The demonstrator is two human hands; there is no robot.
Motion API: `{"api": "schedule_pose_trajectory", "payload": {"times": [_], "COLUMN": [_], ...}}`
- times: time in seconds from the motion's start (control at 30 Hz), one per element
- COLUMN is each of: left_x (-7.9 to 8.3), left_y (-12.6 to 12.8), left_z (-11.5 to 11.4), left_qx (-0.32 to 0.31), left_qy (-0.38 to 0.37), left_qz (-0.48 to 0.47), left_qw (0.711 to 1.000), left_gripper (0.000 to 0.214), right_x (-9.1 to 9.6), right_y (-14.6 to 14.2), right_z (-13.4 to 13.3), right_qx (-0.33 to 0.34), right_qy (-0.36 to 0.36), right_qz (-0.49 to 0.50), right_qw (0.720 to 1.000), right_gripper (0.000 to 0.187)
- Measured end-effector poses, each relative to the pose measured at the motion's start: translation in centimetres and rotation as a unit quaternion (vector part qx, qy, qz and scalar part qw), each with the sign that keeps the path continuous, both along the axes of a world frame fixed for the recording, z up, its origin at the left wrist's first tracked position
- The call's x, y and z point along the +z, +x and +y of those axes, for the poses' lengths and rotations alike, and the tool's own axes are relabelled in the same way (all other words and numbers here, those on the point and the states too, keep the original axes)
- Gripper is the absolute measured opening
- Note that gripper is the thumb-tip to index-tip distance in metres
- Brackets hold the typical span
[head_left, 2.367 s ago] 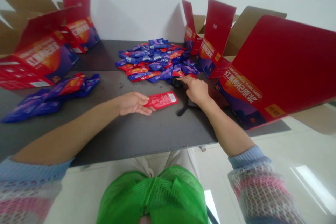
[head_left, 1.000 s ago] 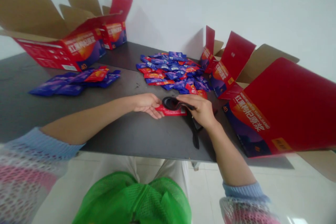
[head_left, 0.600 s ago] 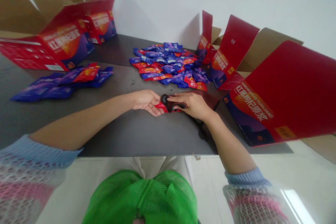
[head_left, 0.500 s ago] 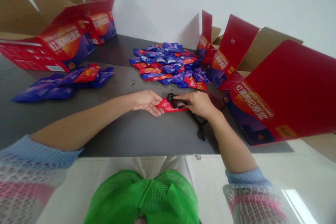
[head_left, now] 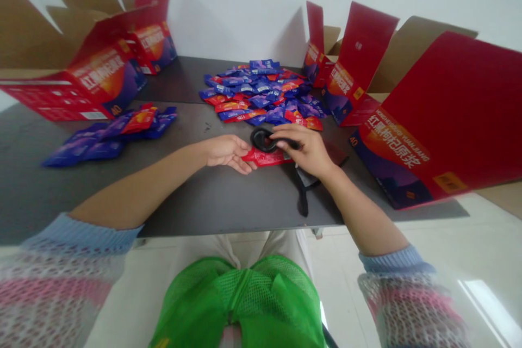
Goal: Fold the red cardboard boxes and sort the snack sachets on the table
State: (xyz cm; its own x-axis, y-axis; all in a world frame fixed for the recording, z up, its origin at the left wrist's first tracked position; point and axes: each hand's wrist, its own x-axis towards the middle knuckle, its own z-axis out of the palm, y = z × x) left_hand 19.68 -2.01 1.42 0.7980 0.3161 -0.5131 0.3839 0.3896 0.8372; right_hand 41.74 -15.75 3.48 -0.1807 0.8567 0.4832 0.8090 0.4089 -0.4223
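My left hand [head_left: 229,153] pinches the left end of a red sachet [head_left: 269,158] between thumb and fingers. The sachet lies lengthwise just above the grey table, its right part under my other hand. My right hand [head_left: 308,148] is closed around a black tool with a round, ring-like head [head_left: 263,140], tilted above the sachet's upper edge. I cannot make out the tool's exact kind. A black strap-like piece [head_left: 302,202] lies on the table below my right hand. Beyond my hands is a heaped pile of blue and red sachets [head_left: 261,95].
A smaller group of sachets [head_left: 100,138] lies at the left. Open red cartons stand behind it, a large one [head_left: 101,81] and a smaller one [head_left: 155,46]. More open cartons line the right, the nearest [head_left: 428,136] beside my right forearm. The table's front edge [head_left: 244,232] runs before me.
The black tool has lifted and turned, so its ring-like head now shows larger and farther up. My left hand still holds the red sachet. The whole view has shifted slightly.
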Motion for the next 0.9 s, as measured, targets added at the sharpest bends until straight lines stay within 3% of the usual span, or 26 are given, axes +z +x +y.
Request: {"api": "schedule_pose_trajectory", "payload": {"times": [0.13,0.27,0.43,0.63,0.77,0.9], "left_x": [-0.3,-0.2,0.0,-0.4,-0.5,-0.5], "left_y": [0.1,0.0,-0.3,-0.4,-0.5,-0.5], "left_z": [0.2,0.2,0.4,0.8,1.0,1.1], "left_qx": [0.027,0.014,-0.015,-0.009,-0.013,-0.016], "left_qy": [0.003,-0.008,-0.017,-0.030,-0.030,-0.043], "left_qz": [-0.003,-0.002,-0.002,-0.007,-0.001,-0.013], "left_qw": [1.000,1.000,1.000,0.999,0.999,0.999], "left_gripper": [0.010,0.009,0.018,0.018,0.022,0.024], "right_x": [-1.5,-1.9,-1.1,0.6,1.2,1.5], "right_y": [-2.2,-1.1,1.5,4.1,4.9,4.1], "right_z": [1.0,1.9,2.0,1.4,0.6,-0.3], "right_qx": [0.144,0.165,0.122,-0.005,-0.060,-0.009], "right_qy": [-0.064,-0.063,-0.100,-0.151,-0.110,-0.019], "right_qz": [-0.106,-0.114,-0.107,-0.182,-0.199,-0.099], "right_qw": [0.982,0.978,0.982,0.972,0.972,0.995], "right_gripper": [0.044,0.046,0.037,0.049,0.050,0.051]}}
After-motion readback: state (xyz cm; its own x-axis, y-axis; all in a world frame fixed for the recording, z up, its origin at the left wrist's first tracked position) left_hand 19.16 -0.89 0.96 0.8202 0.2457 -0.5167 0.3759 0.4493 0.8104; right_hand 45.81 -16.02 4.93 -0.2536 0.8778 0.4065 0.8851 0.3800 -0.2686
